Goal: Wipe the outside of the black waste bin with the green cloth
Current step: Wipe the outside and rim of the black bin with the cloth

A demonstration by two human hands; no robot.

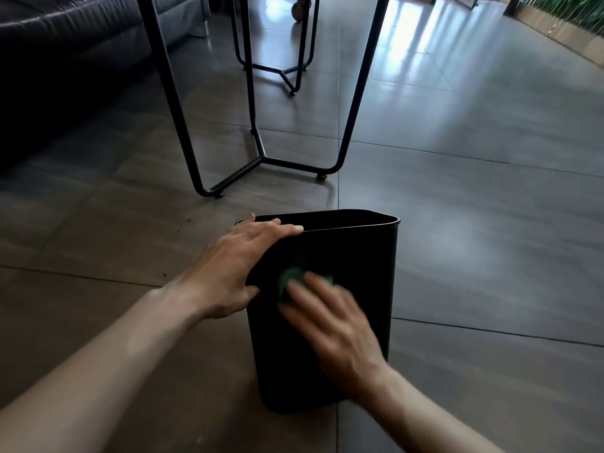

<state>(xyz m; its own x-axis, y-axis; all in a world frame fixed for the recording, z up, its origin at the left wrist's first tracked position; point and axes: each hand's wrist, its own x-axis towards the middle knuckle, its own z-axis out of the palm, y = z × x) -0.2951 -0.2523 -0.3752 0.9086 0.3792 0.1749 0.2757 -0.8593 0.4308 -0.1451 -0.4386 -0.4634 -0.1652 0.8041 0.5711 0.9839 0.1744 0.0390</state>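
The black waste bin [356,256] stands upright on the tiled floor, low in the middle of the head view. My left hand [235,266] grips its near left corner, fingers lying over the rim. My right hand [336,325] presses the green cloth [289,279] flat against the near side wall of the bin, about halfway up. The hand is blurred with motion and covers most of the cloth; only a green patch shows past the fingertips.
A black metal table frame [261,152] stands on the floor just beyond the bin, with a second frame [287,70] further back. A dark leather sofa [65,60] fills the upper left. Grey tiled floor [490,207] stretches out to the right.
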